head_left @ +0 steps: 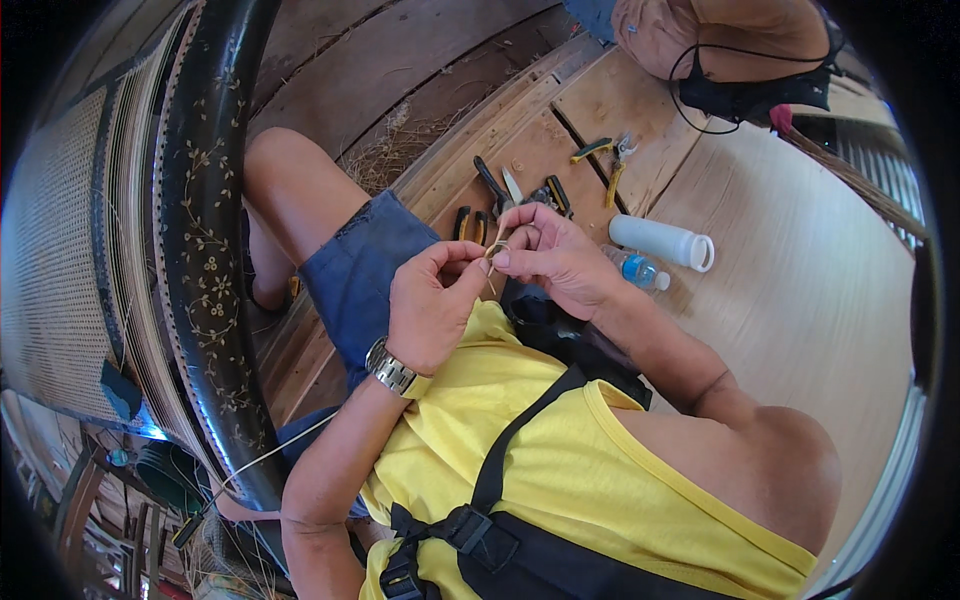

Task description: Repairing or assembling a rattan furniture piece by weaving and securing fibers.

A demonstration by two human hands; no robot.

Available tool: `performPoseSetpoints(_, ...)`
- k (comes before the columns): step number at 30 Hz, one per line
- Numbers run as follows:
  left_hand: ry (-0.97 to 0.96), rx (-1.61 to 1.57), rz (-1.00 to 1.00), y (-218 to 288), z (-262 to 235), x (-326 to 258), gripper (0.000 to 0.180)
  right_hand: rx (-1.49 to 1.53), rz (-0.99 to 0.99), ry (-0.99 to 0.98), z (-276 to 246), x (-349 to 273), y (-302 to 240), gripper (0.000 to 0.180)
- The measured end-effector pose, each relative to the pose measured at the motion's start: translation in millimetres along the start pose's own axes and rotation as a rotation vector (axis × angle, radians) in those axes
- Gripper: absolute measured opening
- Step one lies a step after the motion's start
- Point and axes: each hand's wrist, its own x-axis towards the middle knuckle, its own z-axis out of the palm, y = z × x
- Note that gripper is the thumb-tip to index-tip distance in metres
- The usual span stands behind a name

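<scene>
- Head view, fingers: I see the left hand (432, 305) and right hand (560, 262) meeting, thumb and forefinger of each pinching a thin tan strand (490, 252), looped between the fingertips above the lap.
- Nearest tools: beyond the hands lie black-and-yellow handles (462, 223) and dark-handled shears (490, 180); further off, yellow-handled pliers (613, 185).
- Surface: I find the tools on a brown wooden board (540, 130); to the right, a white cylindrical bottle (650, 240) lies just beside a clear plastic bottle (635, 268), near a broad pale panel (790, 260).
- Room: to the left runs a black curved beam (212, 230) with gilt floral decoration, alongside a woven panel (60, 200). Floor planks (340, 80) show at the top, with dry fibre scraps (410, 145) near the knee.
- Hidden or cut off: the fingers cover part of the strand, so I cannot trace its full course. The right hand's other fingers overlap; I cannot tell what they touch. A second person (655, 40) is cut by the top edge. The lower-left clutter is too small to make out.
</scene>
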Motion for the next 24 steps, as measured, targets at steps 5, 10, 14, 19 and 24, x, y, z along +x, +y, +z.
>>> performPoseSetpoints(5, -0.023, -0.051, -0.047, 0, 1, 2, 0.021, 0.197, 0.003, -0.005, 6, -5, 7, 0.043)
performPoseSetpoints(10, -0.049, -0.085, -0.077, -1, 0, 4, 0.021, 0.187, -0.084, 0.029, 9, -4, 12, 0.039)
performPoseSetpoints(14, -0.058, -0.091, -0.086, 1, 0, 5, 0.020, 0.154, -0.124, 0.063, 10, -2, 13, 0.036)
performPoseSetpoints(19, -0.056, -0.090, -0.084, 0, -1, 7, 0.021, 0.149, -0.122, 0.073, 13, -2, 12, 0.035)
performPoseSetpoints(24, -0.070, -0.101, -0.075, -1, -3, 7, 0.022, 0.135, -0.150, 0.059, 16, -1, 14, 0.033)
